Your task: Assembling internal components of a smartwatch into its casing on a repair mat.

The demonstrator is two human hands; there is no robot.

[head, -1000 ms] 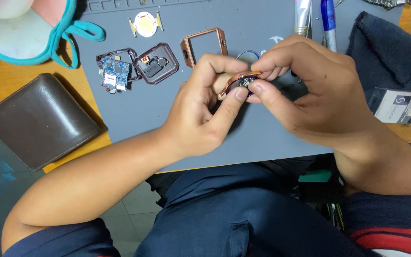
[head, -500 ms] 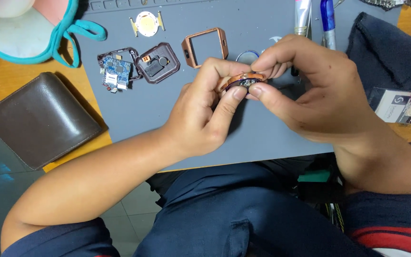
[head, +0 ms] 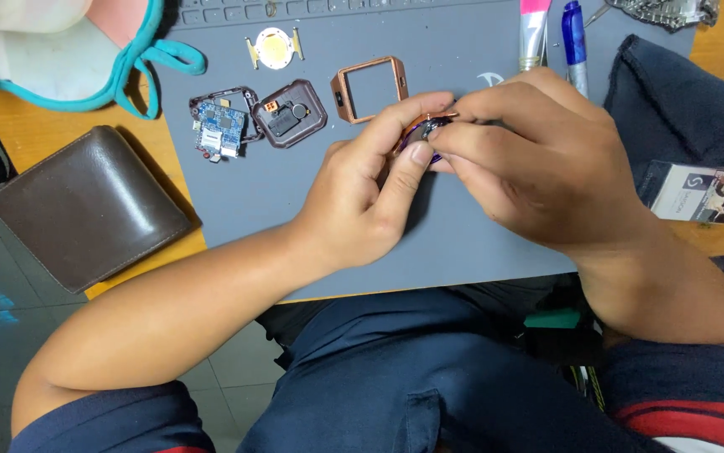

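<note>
Sitting pinched between the fingertips of the left hand (head: 360, 201) and the right hand (head: 530, 164), above the grey mat (head: 295, 201): a small watch part (head: 426, 129), roundish, with a copper-coloured rim and a dark, glossy face catching purple glints. Showing only a sliver between thumb and forefinger, tilted slightly, with most of it lying covered by the fingers. Possibly a watch body or bezel with its screen, though looking too hidden to tell for sure.

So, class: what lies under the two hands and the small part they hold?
Under the left hand and right hand, pinching the small round part, lies the grey mat. Whatever sits on the mat directly beneath them is covered.
</note>
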